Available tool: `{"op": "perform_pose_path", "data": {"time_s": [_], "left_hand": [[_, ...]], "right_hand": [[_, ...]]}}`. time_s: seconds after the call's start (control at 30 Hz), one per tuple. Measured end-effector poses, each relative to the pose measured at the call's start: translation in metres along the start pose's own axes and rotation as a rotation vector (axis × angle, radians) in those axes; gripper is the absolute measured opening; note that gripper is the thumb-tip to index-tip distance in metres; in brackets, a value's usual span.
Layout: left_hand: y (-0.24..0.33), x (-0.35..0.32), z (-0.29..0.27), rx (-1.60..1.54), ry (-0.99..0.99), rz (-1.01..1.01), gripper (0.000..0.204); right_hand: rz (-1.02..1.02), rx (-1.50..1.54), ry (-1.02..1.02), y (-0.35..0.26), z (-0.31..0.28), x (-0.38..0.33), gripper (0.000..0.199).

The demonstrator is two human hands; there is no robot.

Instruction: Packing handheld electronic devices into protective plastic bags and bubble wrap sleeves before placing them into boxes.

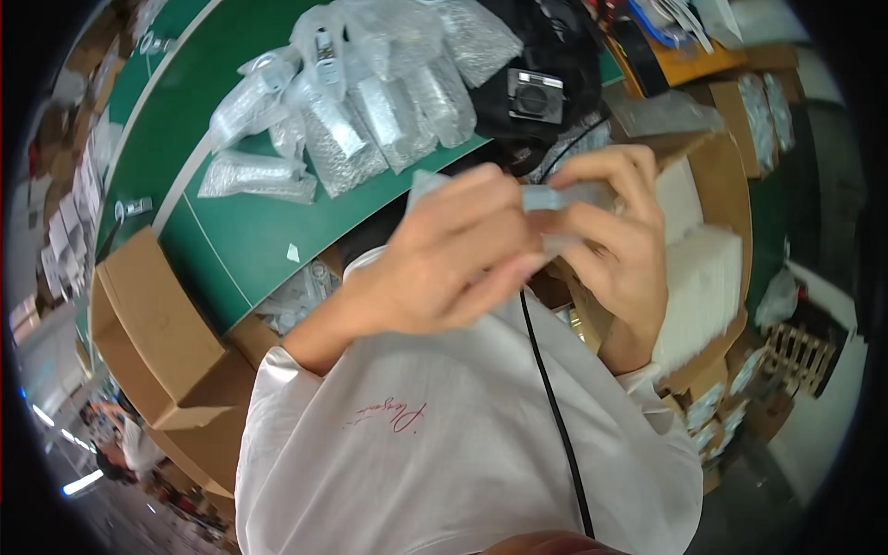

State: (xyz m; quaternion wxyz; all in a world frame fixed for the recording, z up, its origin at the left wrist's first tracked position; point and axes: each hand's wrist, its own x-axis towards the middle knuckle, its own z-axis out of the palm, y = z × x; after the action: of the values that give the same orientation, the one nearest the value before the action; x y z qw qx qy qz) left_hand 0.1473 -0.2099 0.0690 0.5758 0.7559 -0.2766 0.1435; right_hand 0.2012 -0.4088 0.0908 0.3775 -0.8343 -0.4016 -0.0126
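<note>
In front of my chest, both hands are closed on a small pale grey-blue thing in clear plastic wrap (544, 198). My left hand (453, 254) grips it from the left, fingers curled and smeared by motion. From the right, my right hand (615, 236) pinches its other end between thumb and bent fingers. Most of the wrapped thing is hidden by the fingers, so its exact kind does not show. Beyond the hands, several bubble-wrapped packages (338, 139) lie heaped on the green table (227, 231).
At my right stands a cardboard box (731, 176) holding stacked white sheets or pouches (698, 296). An open cardboard box (157, 314) is at the left. A silver camera-like device (535, 96) rests on black cloth. A black cable (546, 379) runs down my shirt.
</note>
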Motion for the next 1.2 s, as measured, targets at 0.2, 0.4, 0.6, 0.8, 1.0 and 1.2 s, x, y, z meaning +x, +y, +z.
{"op": "perform_pose_path", "data": {"time_s": [0.2, 0.4, 0.6, 0.8, 1.0, 1.2], "left_hand": [[-0.119, -0.005, -0.022, 0.984, -0.094, -0.048, 0.084], [-0.190, 0.002, -0.035, 1.051, -0.161, 0.050, 0.083], [-0.205, 0.029, -0.035, 1.212, -0.193, 0.258, 0.087], [-0.207, 0.045, -0.018, 1.278, -0.482, 0.021, 0.078], [-0.271, 0.050, -0.061, 1.257, -0.522, 0.155, 0.060], [-0.245, 0.048, -0.053, 1.311, -0.512, 0.069, 0.041]], "right_hand": [[-0.005, 0.003, 0.679, -0.011, -0.062, -0.137, 0.022], [0.832, -0.106, 1.472, -0.094, -0.089, -0.386, 0.017], [1.248, 0.507, 1.591, -0.101, 0.053, -0.616, 0.020], [1.494, 0.709, 1.584, -0.111, 0.162, -0.716, 0.024], [1.989, 0.185, 2.172, -0.055, 0.241, -0.770, 0.028], [1.665, 0.269, 2.342, 0.020, 0.229, -0.784, 0.021]]}}
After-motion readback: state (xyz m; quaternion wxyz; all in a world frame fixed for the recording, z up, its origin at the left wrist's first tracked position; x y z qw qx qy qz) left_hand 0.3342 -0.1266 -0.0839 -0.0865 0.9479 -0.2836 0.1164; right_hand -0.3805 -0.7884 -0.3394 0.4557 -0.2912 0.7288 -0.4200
